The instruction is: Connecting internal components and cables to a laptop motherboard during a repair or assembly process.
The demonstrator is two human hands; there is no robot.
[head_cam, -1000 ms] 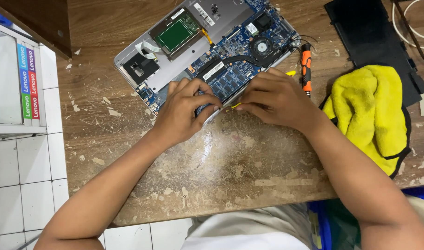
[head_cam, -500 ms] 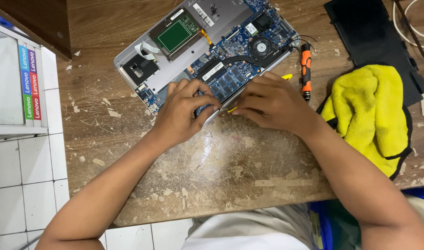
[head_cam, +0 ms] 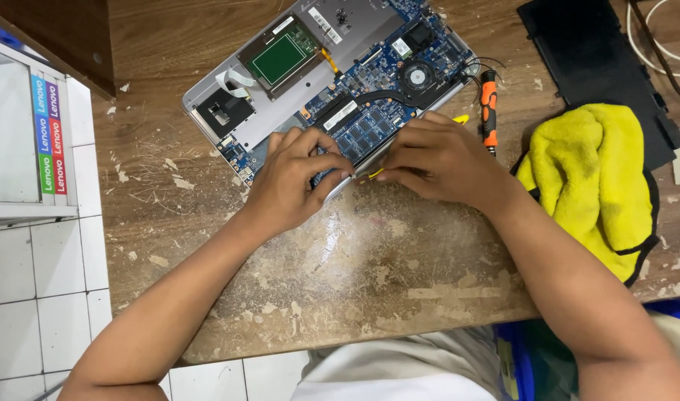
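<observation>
An opened laptop (head_cam: 332,82) lies tilted on the far part of a worn wooden tabletop (head_cam: 369,275), its blue circuit board and round fan exposed. The left hand (head_cam: 291,178) rests on the laptop's near edge, fingers curled down onto the board beside the memory slots, pressing rather than gripping. The right hand (head_cam: 440,160) sits just to its right at the same edge, fingers pinched on a thin yellow tool (head_cam: 461,119) whose tips show on either side of the hand. An orange-handled screwdriver (head_cam: 489,111) lies just right of the laptop, near the right hand. Further right, a yellow cloth (head_cam: 592,178) lies partly over a black panel (head_cam: 585,52). At the far left stands a white cabinet (head_cam: 13,126) with coloured labels.
</observation>
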